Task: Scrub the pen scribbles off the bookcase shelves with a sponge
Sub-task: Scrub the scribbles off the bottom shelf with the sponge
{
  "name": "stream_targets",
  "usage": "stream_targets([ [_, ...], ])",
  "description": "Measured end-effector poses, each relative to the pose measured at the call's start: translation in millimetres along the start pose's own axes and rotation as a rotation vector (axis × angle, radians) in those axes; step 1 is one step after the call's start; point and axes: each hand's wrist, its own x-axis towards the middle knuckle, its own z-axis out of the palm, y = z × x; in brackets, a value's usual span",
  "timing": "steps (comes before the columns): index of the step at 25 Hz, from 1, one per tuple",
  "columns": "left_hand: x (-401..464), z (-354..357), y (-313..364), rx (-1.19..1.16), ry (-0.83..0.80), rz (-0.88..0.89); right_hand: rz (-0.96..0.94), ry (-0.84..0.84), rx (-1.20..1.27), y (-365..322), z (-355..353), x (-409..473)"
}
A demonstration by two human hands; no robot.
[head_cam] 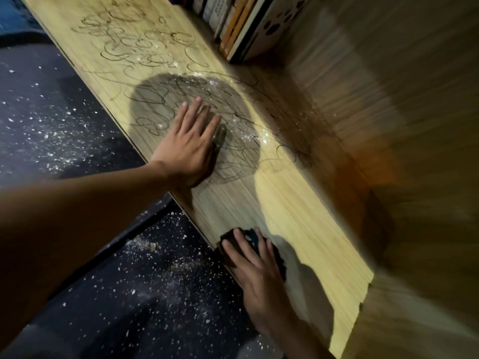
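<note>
Where lamplight falls, wooden shelf (298, 203) carries looping pen scribbles (145, 45) from centre toward 11 o'clock; white crumbs fleck dark floor (77, 125) at 9 o'clock. Books (241, 24) stand at 12 o'clock. Left hand (189, 146), fingers straight, lies flat on scribbles. Right hand (254, 270) at 6 o'clock presses dark sponge (230, 239) at the shelf's front edge, fingers extended over it.

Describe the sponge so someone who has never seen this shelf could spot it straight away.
Start at the wooden bookcase shelf covered in pen scribbles, with books standing at its far end. Follow the front edge to the near, unmarked end, where the right hand presses flat on the sponge. It is the only dark, blocky pad there; the left hand lies on bare scribbled wood.
</note>
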Motion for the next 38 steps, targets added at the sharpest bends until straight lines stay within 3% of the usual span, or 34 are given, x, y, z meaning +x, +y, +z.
stream_targets([
  [5,2,1,-1,-0.013,0.03,0.023,-0.059,0.141,-0.027,-38,22,89],
  [8,0,-3,0,-0.116,0.042,0.05,-0.024,0.074,0.045,-31,21,56],
  [11,-1,-4,2,-0.147,0.064,0.023,0.15,0.113,-0.014,21,-3,27],
  [15,1,-2,-1,-0.143,0.011,0.01,0.466,0.286,-0.059,94,-37,115],
  [17,3,1,-1,-0.129,0.006,0.021,0.585,0.319,-0.053,72,-33,155],
  [19,4,1,-1,-0.153,0.003,0.026,0.37,0.316,-0.071,15,-10,151],
  [21,4,-2,0,-0.184,-0.017,0.018,0.056,0.163,-0.07,-31,13,100],
  [22,4,-2,0,-0.191,-0.026,0.013,-0.05,0.064,-0.061,-34,19,70],
  [24,4,-3,-2,-0.168,-0.04,0.005,-0.098,0.059,-0.08,2,14,25],
  [29,26,-3,-5,-0.061,-0.022,0.064,0.339,0.254,-0.025,129,-34,46],
  [31,32,-1,-5,-0.048,-0.021,0.037,0.495,0.367,-0.026,148,-46,76],
  [33,32,1,-6,-0.048,0.0,0.035,0.613,0.362,-0.045,138,-52,103],
  [35,32,4,-7,-0.043,0.008,0.05,0.477,0.283,-0.095,101,-45,117],
  [38,29,4,-8,-0.032,0.01,0.044,-0.002,0.16,-0.272,31,-2,66],
])
